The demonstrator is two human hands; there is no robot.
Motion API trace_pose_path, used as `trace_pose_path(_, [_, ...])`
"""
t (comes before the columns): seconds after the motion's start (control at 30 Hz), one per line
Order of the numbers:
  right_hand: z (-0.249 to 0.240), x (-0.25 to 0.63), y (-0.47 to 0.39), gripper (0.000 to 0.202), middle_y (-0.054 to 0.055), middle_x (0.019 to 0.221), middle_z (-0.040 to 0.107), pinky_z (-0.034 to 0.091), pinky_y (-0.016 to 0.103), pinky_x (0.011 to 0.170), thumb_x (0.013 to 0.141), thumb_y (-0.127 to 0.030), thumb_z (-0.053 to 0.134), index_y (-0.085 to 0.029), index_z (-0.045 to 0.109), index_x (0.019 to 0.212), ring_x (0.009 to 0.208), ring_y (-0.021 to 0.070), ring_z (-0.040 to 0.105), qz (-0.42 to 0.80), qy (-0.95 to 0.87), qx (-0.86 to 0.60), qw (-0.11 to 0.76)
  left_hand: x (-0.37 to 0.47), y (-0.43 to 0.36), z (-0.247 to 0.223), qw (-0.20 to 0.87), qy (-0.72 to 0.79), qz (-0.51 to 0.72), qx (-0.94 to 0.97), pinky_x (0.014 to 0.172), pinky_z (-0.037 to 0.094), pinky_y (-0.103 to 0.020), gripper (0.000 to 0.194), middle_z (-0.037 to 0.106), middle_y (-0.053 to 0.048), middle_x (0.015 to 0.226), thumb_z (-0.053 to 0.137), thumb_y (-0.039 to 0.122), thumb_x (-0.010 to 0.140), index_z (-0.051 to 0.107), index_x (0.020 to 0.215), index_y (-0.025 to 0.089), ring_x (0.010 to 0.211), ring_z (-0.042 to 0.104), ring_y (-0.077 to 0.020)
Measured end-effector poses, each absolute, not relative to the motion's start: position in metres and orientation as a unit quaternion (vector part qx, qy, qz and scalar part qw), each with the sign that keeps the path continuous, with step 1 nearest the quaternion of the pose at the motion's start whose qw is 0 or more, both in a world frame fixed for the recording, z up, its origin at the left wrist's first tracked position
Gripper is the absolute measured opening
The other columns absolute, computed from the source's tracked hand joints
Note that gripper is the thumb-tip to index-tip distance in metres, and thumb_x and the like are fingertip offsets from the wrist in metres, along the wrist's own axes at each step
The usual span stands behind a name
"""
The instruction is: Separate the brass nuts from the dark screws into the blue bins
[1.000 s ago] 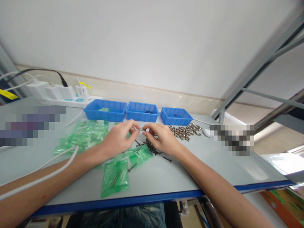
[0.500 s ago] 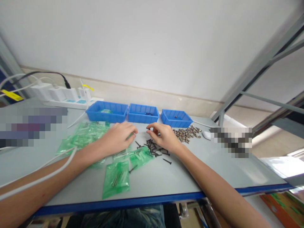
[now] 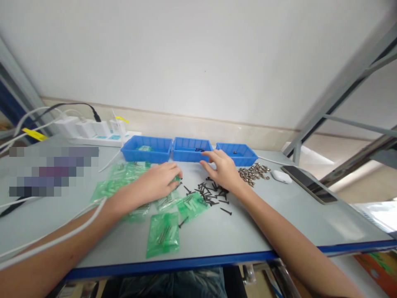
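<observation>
The dark screws (image 3: 204, 191) lie in a loose heap near the middle of the table (image 3: 235, 236), set back from its blue front edge, with 1 screw apart toward that edge. The heap appears to be placed there to be within reach of the 2 hands. It lies just beside and partly under the person's right hand (image 3: 226, 169), spreading from it toward the front edge; the left hand (image 3: 158, 181) is farther off, on the heap's left side. The right hand's thumb and forefinger are spread well apart, with nothing seen between them. The left hand's fingers curl toward its thumb, where a bit of green film and a dark speck show; whether it grips them cannot be told.

A green bag with pale plugs (image 3: 192, 207) touches the heap, and a filled green bag (image 3: 163, 240) lies flat nearer the front edge. More green bags (image 3: 114, 182) are piled to the left of the left hand. To the right are the metallic pieces (image 3: 254, 171), apparently kept separate by kind. The 3 blue trays (image 3: 190, 156) stand in a row along the back edge, probably so that the space before them serves the hands.
</observation>
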State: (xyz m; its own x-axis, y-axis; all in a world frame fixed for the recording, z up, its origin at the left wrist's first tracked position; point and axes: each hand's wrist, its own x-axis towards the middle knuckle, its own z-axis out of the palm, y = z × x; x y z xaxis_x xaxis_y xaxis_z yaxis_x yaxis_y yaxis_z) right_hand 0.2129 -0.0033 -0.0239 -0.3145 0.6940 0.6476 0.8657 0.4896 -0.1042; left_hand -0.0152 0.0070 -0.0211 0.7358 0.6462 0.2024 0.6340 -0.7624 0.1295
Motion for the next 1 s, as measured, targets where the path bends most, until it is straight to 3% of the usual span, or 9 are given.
trace_pose_path(0.13, [-0.029,0.187,-0.025,0.024,0.008,0.091,0.060,0.042,0.031,0.077,0.088,-0.027,0.047,-0.015,0.060,0.104,0.086,0.0189,0.053,-0.075,-0.863,-0.424,0.263,-0.015,0.005,-0.018,0.030,0.336,0.096,0.937,0.068,0.040,-0.028,0.017,0.058,-0.003,0.083,0.040,0.022,0.084,0.055,0.078,0.018,0.077,0.055,-0.0171])
trace_pose_path(0.27, [-0.034,0.174,-0.028,0.020,0.008,0.090,0.059,0.042,0.031,0.078,0.087,-0.024,0.049,-0.015,0.060,0.100,0.088,0.0179,0.053,-0.033,-0.887,-0.400,0.228,-0.013,0.002,-0.018,-0.015,0.331,0.102,0.938,0.071,0.039,-0.030,0.020,0.058,-0.006,0.085,0.038,0.024,0.086,0.056,0.079,0.016,0.081,0.055,-0.0187])
trace_pose_path(0.8, [-0.038,0.180,-0.022,0.013,0.006,0.082,0.059,0.041,0.028,0.075,0.084,-0.019,0.050,-0.016,0.063,0.087,0.083,0.0168,0.053,-0.020,-0.888,-0.415,0.194,-0.009,-0.003,-0.023,-0.060,0.324,0.101,0.939,0.070,0.038,-0.032,0.023,0.057,-0.007,0.090,0.035,0.024,0.090,0.056,0.086,0.016,0.083,0.054,-0.0207])
trace_pose_path(1.0, [-0.037,0.184,-0.020,0.014,0.006,0.084,0.058,0.040,0.027,0.077,0.085,-0.020,0.050,-0.017,0.063,0.090,0.086,0.0167,0.052,-0.018,-0.889,-0.420,0.180,-0.009,-0.003,-0.025,-0.073,0.322,0.103,0.938,0.070,0.038,-0.032,0.024,0.057,-0.008,0.090,0.034,0.024,0.089,0.056,0.085,0.015,0.082,0.054,-0.0207])
